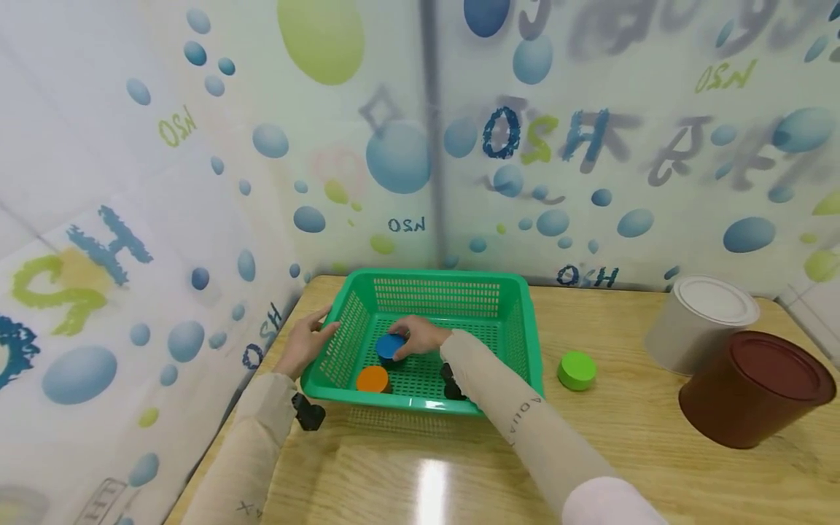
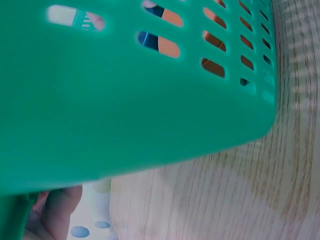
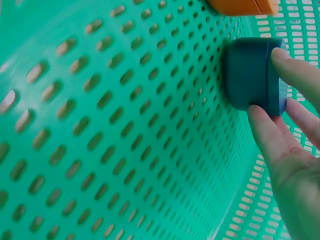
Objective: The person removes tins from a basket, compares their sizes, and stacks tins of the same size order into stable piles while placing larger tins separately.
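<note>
A: The round blue plastic disc (image 1: pixel 391 345) sits on the perforated floor of the green plastic mesh basket (image 1: pixel 505 292), left of the frame's centre in the head view. The right hand (image 1: pixel 420 337) has its fingers (image 3: pixel 280 135) curled round the rim of the blue disc, thumb on one side and fingertips on the other.

B: How should that grip be handled?

A: I'd judge a light pinch at the rim is enough. The disc looks like a short, thick, rigid cylinder with a smooth flat top and straight sides, so it should not deform. Moving it straight up or down keeps it clear of the orange round disc (image 1: pixel 372 378) lying just beside it, nearer the bottom of the frame.

B: And the other hand?

A: The left hand (image 1: pixel 305 343) rests against the basket's left wall with fairly straight fingers, steadying it. That helps, since the basket looks light on the glossy wooden table (image 1: pixel 630 437).

B: Anything else nearby?

A: A lime-green round disc (image 1: pixel 577 370) lies on the table right of the basket. Further right stand a white lidded tin can (image 1: pixel 702 324) and a dark red lidded tin can (image 1: pixel 755 390).
</note>
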Motion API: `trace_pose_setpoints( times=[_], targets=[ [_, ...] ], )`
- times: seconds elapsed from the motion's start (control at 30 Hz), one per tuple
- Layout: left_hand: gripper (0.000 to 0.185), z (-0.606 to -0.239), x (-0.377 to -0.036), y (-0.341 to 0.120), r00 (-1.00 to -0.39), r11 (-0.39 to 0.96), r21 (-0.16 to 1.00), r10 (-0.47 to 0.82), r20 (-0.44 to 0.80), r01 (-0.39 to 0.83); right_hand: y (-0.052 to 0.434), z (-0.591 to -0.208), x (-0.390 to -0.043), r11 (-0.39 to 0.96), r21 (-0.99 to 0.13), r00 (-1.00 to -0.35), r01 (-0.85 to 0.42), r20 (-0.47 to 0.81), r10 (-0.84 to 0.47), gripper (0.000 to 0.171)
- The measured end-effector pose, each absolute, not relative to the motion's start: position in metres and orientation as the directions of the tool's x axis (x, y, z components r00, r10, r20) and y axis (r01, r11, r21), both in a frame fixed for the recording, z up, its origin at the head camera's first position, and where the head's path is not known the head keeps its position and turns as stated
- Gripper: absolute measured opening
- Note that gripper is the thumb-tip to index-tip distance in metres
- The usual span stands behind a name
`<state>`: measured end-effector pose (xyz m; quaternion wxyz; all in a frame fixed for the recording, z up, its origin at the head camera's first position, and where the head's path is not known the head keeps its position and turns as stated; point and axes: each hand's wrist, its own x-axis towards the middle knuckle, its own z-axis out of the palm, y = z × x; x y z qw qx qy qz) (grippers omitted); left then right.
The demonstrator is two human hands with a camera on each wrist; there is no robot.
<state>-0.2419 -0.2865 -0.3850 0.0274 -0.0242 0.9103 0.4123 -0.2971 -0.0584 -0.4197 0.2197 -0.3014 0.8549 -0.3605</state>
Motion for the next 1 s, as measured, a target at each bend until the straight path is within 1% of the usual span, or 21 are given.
trace_pose_setpoints(
  times=[0.2,0.4,0.53,0.7,0.8,0.9,1.0],
  targets=[
    [0.054,-0.384,-0.242,-0.287,-0.997,0.653,0.753,-0.026,-0.079,-0.077,-0.044,-0.418,-0.299,0.585,-0.730,-0.741,-0.353,-0.164,-0.651,0.052],
    [0.054,-0.380,-0.242,-0.291,-0.998,0.668,0.741,-0.020,-0.062,-0.060,-0.034,-0.413,-0.298,0.604,-0.713,-0.757,-0.355,-0.160,-0.634,0.052],
    [0.055,-0.379,-0.243,-0.293,-0.999,0.676,0.736,-0.014,-0.050,-0.046,-0.030,-0.411,-0.298,0.593,-0.734,-0.762,-0.331,-0.162,-0.627,0.056],
    [0.056,-0.383,-0.244,-0.293,-0.998,0.668,0.743,-0.011,-0.057,-0.050,-0.024,-0.415,-0.298,0.527,-0.816,-0.737,-0.237,-0.202,-0.645,0.068],
    [0.055,-0.385,-0.243,-0.291,-0.999,0.663,0.748,-0.010,-0.051,-0.044,-0.022,-0.420,-0.298,0.514,-0.835,-0.720,-0.198,-0.232,-0.654,0.071],
    [0.054,-0.387,-0.242,-0.290,-0.999,0.664,0.747,-0.005,-0.048,-0.039,-0.021,-0.424,-0.296,0.507,-0.838,-0.712,-0.204,-0.228,-0.664,0.070],
    [0.055,-0.387,-0.242,-0.289,-0.999,0.665,0.746,-0.001,-0.045,-0.035,-0.022,-0.425,-0.294,0.504,-0.830,-0.708,-0.238,-0.207,-0.675,0.068]
  ],
)
